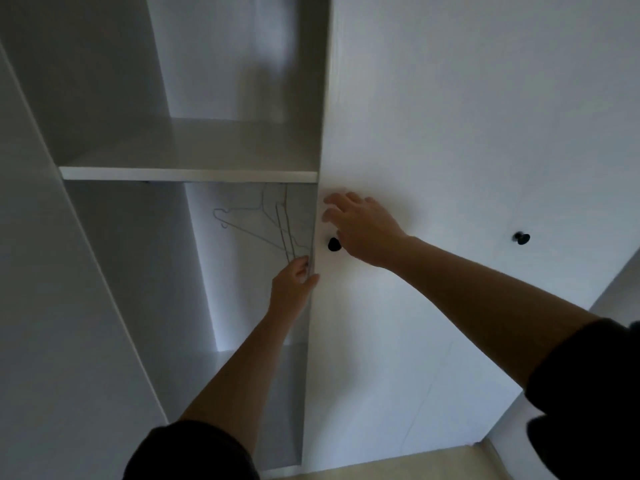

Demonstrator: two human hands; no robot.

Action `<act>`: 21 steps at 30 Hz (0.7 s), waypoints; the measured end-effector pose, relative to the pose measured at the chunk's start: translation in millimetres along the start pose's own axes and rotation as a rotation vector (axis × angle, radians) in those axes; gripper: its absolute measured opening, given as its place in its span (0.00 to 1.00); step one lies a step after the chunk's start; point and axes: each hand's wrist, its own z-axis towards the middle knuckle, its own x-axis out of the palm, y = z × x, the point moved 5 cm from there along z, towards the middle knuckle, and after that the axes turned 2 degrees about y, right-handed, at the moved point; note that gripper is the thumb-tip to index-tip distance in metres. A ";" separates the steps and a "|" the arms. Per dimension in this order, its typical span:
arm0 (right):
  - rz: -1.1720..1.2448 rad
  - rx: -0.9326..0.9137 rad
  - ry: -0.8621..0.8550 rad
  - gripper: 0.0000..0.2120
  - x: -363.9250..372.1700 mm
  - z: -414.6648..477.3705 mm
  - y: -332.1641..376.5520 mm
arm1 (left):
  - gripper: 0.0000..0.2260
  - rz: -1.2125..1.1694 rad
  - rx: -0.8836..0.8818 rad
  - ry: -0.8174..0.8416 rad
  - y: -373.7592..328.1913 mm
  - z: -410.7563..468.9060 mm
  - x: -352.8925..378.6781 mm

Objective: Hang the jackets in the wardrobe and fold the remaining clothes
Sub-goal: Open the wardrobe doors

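In the open bay of the wardrobe (114,98), under its shelf (187,173), thin wire hangers (263,233) hang tilted. Their long bars slant down and rightward to the left hand (292,285), which pinches their lower corners. The right hand (360,226), fingers spread, is at the closed door (450,133), just beside a black knob (333,244).

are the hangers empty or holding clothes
Empty: the hangers hang bare under the shelf, nothing on them, with the left hand at their lower ends.

Home: white wardrobe (187,174), wire hangers (289,242)
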 end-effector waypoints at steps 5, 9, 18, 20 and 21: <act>-0.298 -0.120 0.084 0.18 -15.8 35.3 10.1 | 0.10 0.032 0.034 0.025 14.7 33.4 3.1; -0.561 -0.063 0.210 0.13 -24.3 50.4 20.0 | 0.06 0.066 0.111 0.077 17.2 41.1 4.3; -0.572 -0.042 0.299 0.09 -43.9 3.9 37.4 | 0.08 -0.050 0.246 0.197 8.2 -9.2 8.1; -0.521 -0.042 0.285 0.09 -47.1 -20.7 39.0 | 0.08 -0.041 0.282 0.218 1.8 -28.4 12.3; -0.493 -0.042 0.261 0.10 -48.6 -33.3 40.1 | 0.09 -0.038 0.294 0.221 -1.6 -38.8 14.8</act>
